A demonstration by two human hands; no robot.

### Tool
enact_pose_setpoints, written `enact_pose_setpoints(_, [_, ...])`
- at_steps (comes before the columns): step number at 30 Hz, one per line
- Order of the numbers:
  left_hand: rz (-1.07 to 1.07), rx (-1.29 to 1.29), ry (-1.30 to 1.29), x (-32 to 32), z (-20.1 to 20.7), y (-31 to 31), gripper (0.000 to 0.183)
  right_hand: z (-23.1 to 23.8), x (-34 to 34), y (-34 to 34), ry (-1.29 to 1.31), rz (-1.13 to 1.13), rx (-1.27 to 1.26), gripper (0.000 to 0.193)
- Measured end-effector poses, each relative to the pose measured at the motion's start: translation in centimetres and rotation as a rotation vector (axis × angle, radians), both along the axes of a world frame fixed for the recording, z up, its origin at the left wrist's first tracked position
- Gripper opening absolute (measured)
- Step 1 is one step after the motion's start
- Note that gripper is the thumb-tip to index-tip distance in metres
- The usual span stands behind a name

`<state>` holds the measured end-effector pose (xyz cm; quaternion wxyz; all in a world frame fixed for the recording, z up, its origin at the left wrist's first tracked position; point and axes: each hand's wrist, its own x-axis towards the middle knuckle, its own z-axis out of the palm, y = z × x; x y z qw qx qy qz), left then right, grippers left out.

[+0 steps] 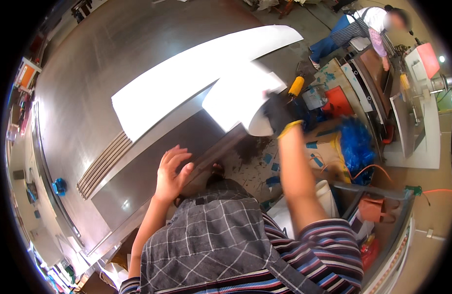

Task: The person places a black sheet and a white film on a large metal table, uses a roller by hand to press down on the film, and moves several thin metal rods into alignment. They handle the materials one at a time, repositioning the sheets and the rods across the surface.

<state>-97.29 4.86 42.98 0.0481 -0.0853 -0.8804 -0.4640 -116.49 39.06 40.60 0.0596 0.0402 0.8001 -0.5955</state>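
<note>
My right hand (pixel 281 116), in a dark glove with a yellow cuff, grips the right edge of a glossy white sheet (pixel 236 93). The glove is somewhat blurred, and its fingertips are hard to make out. That sheet curls upward over the edge of a metal table (pixel 89 63). Bare and empty, my left hand (pixel 171 172) hovers with fingers apart near the table's front edge, beside a dark flat plate (pixel 152 161). Behind the gripped sheet lies a longer white sheet (pixel 172 78), reaching to the far right. Several thin metal bars (pixel 106 164) lie side by side at its left end.
A yellow cylindrical handle (pixel 296 86) is just beyond my right hand. Right of me are a red container (pixel 337 102), blue plastic (pixel 357 147) and a grey-framed bin (pixel 400 210). A person (pixel 363 29) bends over machinery at the far right. A blue object (pixel 59 186) sits at the left.
</note>
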Motion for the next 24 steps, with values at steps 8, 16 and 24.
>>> enact_pose_setpoints(8, [0.070,0.243,-0.408,-1.9,1.8,1.3,0.030,6.1,-6.1,16.2,0.356,-0.602,-0.029,0.029])
enact_pose_setpoints(16, [0.573,0.981,-0.330,-5.3,4.6,1.7,0.029,4.2,4.4,-9.4,0.203,0.519,0.085,0.045])
enact_pose_setpoints(24, [1.310,0.075,0.170,25.4,0.7,-30.0,0.037,-11.5,-8.7,14.8,-0.174,-0.615,0.482,0.062])
